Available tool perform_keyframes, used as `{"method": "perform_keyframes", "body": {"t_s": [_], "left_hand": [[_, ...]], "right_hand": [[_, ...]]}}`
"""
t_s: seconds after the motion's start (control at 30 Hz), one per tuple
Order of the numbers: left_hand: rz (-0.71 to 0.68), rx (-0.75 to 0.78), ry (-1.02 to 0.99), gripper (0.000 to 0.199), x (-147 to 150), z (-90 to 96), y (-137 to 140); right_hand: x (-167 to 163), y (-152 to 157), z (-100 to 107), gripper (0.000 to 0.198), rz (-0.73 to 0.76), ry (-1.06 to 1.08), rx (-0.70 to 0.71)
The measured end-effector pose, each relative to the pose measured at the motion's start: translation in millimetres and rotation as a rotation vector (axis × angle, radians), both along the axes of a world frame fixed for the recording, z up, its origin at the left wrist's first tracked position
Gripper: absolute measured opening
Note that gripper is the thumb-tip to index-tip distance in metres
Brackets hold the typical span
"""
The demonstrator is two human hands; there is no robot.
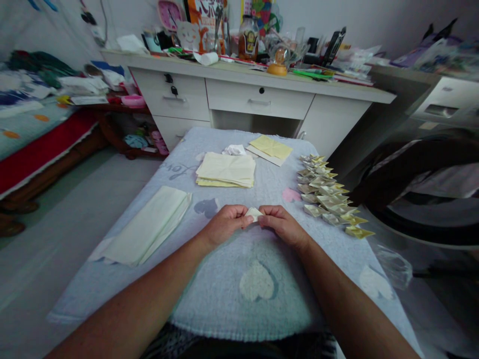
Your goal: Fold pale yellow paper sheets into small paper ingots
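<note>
Between my two hands is a small folded piece of pale paper [254,214], pinched at both sides just above the cloth. My left hand [229,223] grips its left edge with thumb and fingers closed. On the opposite edge, my right hand [281,223] pinches in the same way. The fingertips cover part of the paper's sides. Beyond my hands lies a stack of cream and yellow paper sheets [226,169]. To the right, several folded paper boats [325,192] stand in close rows. A long folded pale paper [149,227] rests at the left.
A patterned blue cloth [209,299] covers the table. Near its far edge are yellow and white sheets [271,148] and a crumpled white tissue [234,149]. Behind stands a white desk [258,97] crowded with items, including a jar [249,42]. A washing machine [441,107] is at right.
</note>
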State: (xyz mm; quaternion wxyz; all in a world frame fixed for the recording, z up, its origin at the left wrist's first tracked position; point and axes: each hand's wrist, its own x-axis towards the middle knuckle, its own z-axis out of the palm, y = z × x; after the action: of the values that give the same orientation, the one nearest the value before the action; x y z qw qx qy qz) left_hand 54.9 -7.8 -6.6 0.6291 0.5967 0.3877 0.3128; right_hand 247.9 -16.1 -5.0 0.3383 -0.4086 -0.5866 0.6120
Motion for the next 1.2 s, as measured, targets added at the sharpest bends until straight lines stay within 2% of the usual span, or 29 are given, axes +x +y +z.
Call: {"method": "perform_keyframes", "body": {"t_s": [0.2, 0.4, 0.63, 0.77, 0.93, 1.2], "left_hand": [[-0.002, -0.045, 0.004, 0.033, 0.8, 1.4, 0.7], [0.026, -0.035, 0.025, 0.029, 0.7, 3.7, 0.0], [0.08, -0.038, -0.08, 0.024, 1.7, 7.5, -1.5], [0.115, -0.009, -0.09, 0.025, 0.2, 6.3, -1.5], [0.088, 0.006, -0.062, 0.025, -0.6, 3.1, -0.5], [0.12, 0.116, 0.028, 0.025, -0.7, -1.1, 1.1]], "right_hand": [[-1.3, 0.7, 1.4, 0.023, -0.007, -0.017, -0.023], [-2.2, 1.6, 0.8, 0.023, -0.025, -0.035, -0.023], [-2.6, -0.7, -0.1, 0.024, -0.033, -0.035, 0.007], [-1.2, -2.2, 0.9, 0.029, -0.012, -0.019, 0.021], [0.1, -2.1, 2.0, 0.034, -0.011, -0.054, 0.082], [-1.4, -3.2, 0.0, 0.039, 0.041, -0.117, 0.143]]}}
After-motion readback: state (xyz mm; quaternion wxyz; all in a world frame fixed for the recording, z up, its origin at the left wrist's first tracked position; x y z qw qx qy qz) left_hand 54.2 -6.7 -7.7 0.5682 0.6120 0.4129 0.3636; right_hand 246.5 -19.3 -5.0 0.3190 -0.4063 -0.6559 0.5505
